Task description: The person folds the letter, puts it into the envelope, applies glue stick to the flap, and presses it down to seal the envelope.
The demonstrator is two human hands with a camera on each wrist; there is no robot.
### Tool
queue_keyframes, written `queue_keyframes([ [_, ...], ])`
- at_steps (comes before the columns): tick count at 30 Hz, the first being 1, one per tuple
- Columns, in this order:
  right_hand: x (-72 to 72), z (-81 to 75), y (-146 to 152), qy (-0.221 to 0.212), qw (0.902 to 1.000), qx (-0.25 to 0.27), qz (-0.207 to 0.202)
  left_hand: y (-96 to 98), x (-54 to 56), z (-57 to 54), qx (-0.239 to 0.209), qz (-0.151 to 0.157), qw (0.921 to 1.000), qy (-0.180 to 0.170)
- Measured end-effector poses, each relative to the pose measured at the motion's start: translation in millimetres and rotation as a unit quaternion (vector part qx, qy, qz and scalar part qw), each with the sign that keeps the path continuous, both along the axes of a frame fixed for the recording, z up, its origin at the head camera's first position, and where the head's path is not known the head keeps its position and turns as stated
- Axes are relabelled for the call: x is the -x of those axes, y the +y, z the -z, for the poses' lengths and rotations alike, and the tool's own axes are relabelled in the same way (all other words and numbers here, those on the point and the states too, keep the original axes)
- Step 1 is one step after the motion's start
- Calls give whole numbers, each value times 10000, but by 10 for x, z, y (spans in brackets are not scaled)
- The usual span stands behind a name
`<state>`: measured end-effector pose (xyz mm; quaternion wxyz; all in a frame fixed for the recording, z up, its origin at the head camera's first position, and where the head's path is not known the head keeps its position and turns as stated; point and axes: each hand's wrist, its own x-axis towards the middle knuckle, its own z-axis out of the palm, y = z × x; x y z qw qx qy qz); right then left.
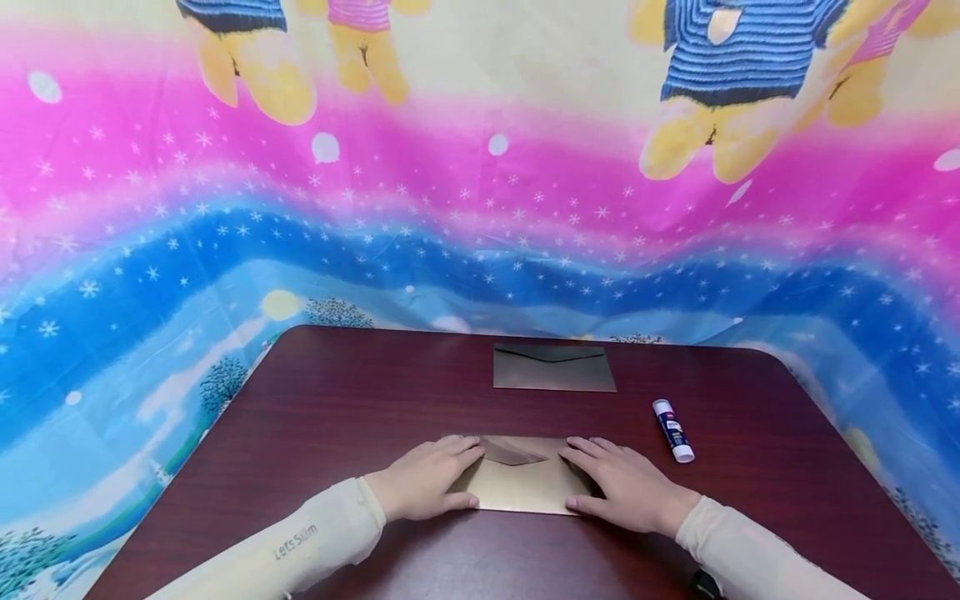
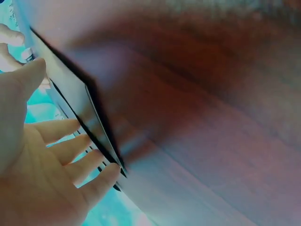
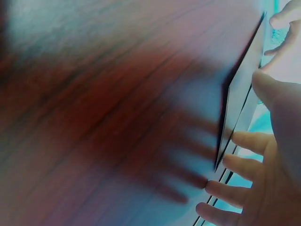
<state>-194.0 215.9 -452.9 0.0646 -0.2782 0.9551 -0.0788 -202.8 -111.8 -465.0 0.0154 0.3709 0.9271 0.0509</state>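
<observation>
A gold-coloured envelope [image 1: 525,487] lies on the table between both hands, its pointed flap [image 1: 516,452] on the far side and folded down toward the person. On the envelope's left end rests the left hand [image 1: 427,479], fingers extended and thumb near the close edge. The right hand [image 1: 626,483] touches the right end in a mirrored pose. Both wrist views show the envelope's thin edge, beside the spread left fingers [image 2: 84,150] and the right fingers [image 3: 240,169]. Neither hand curls round anything.
A second, darker envelope [image 1: 555,372] lies farther back, its flap side up. To the right is a glue stick [image 1: 673,432] with a white cap, lying on its side. A colourful printed cloth [image 1: 480,208] hangs behind the dark red-brown table [image 1: 337,400].
</observation>
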Motion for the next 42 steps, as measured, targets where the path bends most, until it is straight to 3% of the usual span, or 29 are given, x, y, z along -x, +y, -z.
queue_keyframes([
  [6, 21, 6, -24, 363, 9989, 187, 210, -54, 47, -81, -394, -193, 9990, -9],
  [11, 25, -8, -1, 595, 9969, 62, 513, -162, 77, -121, -466, -638, 9968, -153],
  [17, 11, -21, 54, 402, 9960, 3, 793, -272, 106, -129, -441, -1054, 9908, -731],
  [23, 27, 14, 88, 138, 9961, -21, 876, -308, 165, -66, -290, -1245, 9866, -1010],
  [34, 23, 69, 81, 47, 9946, 255, 1004, -305, 185, -18, -762, -1290, 9824, -1113],
  [42, -3, 60, 42, -123, 9874, 935, 1270, -333, 163, 18, -1400, -975, 9827, -717],
])
